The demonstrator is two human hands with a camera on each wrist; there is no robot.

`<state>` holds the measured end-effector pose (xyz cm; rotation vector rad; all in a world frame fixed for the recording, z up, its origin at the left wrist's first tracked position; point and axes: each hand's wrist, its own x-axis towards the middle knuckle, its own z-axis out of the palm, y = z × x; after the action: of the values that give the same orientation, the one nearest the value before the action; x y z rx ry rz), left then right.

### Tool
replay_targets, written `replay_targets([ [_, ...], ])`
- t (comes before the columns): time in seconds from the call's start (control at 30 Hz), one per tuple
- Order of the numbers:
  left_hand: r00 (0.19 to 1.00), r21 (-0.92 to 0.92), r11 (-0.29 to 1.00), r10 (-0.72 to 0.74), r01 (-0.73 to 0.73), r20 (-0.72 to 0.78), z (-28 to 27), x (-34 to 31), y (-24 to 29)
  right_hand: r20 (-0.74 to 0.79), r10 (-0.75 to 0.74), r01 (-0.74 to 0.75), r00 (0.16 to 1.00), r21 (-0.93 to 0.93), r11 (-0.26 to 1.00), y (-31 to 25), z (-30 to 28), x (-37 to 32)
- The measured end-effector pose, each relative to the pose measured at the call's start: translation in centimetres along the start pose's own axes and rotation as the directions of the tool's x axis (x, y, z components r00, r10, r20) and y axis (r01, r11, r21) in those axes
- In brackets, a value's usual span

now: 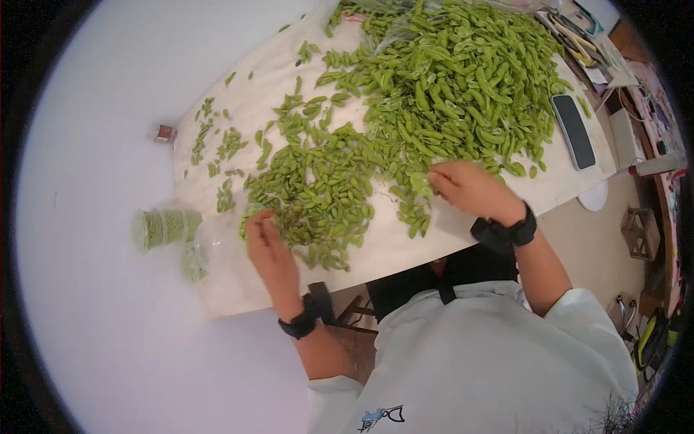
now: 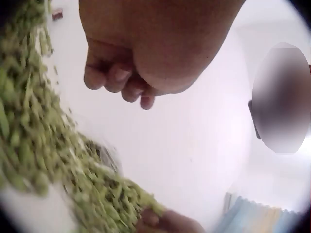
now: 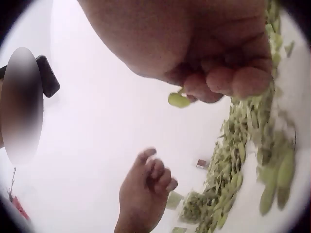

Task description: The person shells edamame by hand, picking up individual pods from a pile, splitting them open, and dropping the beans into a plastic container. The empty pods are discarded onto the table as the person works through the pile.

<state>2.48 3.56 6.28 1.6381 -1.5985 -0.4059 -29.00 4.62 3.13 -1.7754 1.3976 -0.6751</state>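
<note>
"What is the right hand (image 1: pixel 470 189) doing?"

"It pinches a smooth, bright green soybean pod (image 3: pixel 179 100) between thumb and fingers, just above the scattered pods near the front edge of the tabletop (image 1: pixel 235 286)."

"And the left hand (image 1: pixel 271 253)?"

"Its fingers are bent, at the left edge of the nearer spread of pods (image 1: pixel 329 177). I can't tell whether it holds anything small; the curled fingers hide the palm."

"What are the pods like?"

"Plump, curved and bumpy over the beans. The big heap (image 1: pixel 463 79) at the far side is brighter green; the nearer spread looks duller, with some brownish ones. The pale tabletop shows between them."

"Anything else around?"

"A clear, crinkled plastic bag (image 1: pixel 394 36) lies against the heap, and a dark-screened phone (image 1: pixel 575 132) sits to its right. Round, see-through tubs (image 1: pixel 165 226) of green beans stand in a row at the left, near a small reddish box (image 1: pixel 165 133)."

"What's hard to make out?"

"The palms are out of sight from the head, the bag is cut off at the top, and the pods in the left wrist view are blurred."
</note>
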Motion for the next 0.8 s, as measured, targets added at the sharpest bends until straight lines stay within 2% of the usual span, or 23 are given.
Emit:
replay_targets([
  [0.03, 1.000, 0.034, 0.999, -0.017, 0.018, -0.015, -1.0, 0.6, -0.9, -0.096, 0.043, -0.025, 0.994, 0.185, 0.982, 0.3, -0.9, 0.6],
  [0.1, 0.997, 0.096, 0.994, -0.054, 0.059, -0.048, -2.7, 1.6, -2.6, -0.247, 0.179, -0.021, 0.952, 0.531, 0.847, 0.7, -2.1, 1.6],
  [0.13, 0.990, 0.226, 0.965, -0.138, 0.130, 0.022, -3.5, 2.0, -2.7, -0.288, 0.191, 0.012, 0.938, 0.580, 0.815, -0.1, -2.8, 1.8],
  [0.2, 0.998, 0.335, 0.942, -0.036, 0.018, 0.048, -3.7, 2.2, -4.2, -0.363, 0.226, 0.083, 0.904, 0.668, 0.740, -1.8, -4.0, 2.1],
  [0.23, 0.998, 0.388, 0.921, 0.014, -0.039, 0.068, -3.8, 2.3, -4.8, -0.355, 0.222, 0.078, 0.908, 0.665, 0.743, -1.8, -3.6, 2.1],
  [0.33, 0.994, 0.364, 0.925, 0.112, -0.111, 0.018, -3.8, 2.1, -4.2, -0.322, 0.195, 0.078, 0.926, 0.670, 0.739, -0.7, -2.0, 1.2],
  [0.43, 0.980, 0.259, 0.945, 0.199, -0.198, 0.022, -3.2, 1.8, -2.8, -0.310, 0.146, 0.126, 0.939, 0.708, 0.695, 0.7, -0.4, 0.6],
  [0.47, 0.985, 0.216, 0.961, 0.166, -0.171, 0.045, -2.8, 1.4, -2.0, -0.323, 0.199, 0.102, 0.925, 0.718, 0.689, 0.6, 0.0, 0.2],
  [0.53, 0.990, 0.129, 0.985, 0.101, -0.113, 0.094, -1.8, 0.4, -0.6, -0.268, 0.180, 0.094, 0.946, 0.762, 0.641, 1.1, 0.2, -0.3],
  [0.67, 0.958, 0.079, 0.996, 0.010, -0.034, 0.285, 0.3, -1.2, 0.2, -0.221, 0.161, 0.086, 0.962, 0.804, 0.588, 1.7, 0.7, -0.7],
  [0.77, 0.937, 0.145, 0.989, -0.037, -0.015, 0.349, 2.0, -1.5, -0.3, -0.165, 0.181, 0.059, 0.970, 0.874, 0.482, 1.3, 0.6, -0.9],
  [0.8, 0.945, 0.213, 0.976, -0.032, -0.040, 0.325, 2.6, -1.5, -0.5, -0.156, 0.164, 0.066, 0.974, 0.888, 0.455, 1.3, 0.5, -0.8],
])
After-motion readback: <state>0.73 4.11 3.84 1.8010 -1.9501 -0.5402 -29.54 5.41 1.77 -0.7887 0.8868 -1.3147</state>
